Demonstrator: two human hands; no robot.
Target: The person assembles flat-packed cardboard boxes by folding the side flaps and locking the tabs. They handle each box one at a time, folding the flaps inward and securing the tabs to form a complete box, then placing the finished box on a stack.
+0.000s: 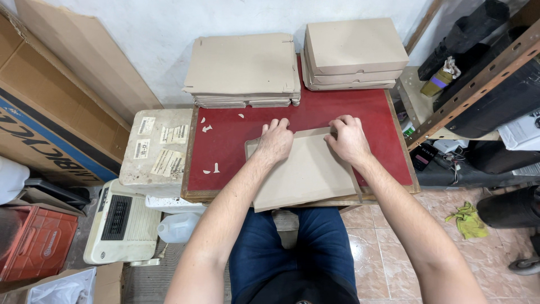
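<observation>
Cardboard sheet (306, 171), both hands pressing flat

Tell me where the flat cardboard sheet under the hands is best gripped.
Probably the near edge of the cardboard sheet, from the person's side: it overhangs the red table, leaving room beneath. The left hand and right hand press the far edge flat.

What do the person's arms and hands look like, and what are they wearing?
Both arms are bare to above the elbow, with no sleeves in view. The left hand and right hand wear no gloves, and no rings or watch show. Dark blue trousers cover the legs.
</observation>
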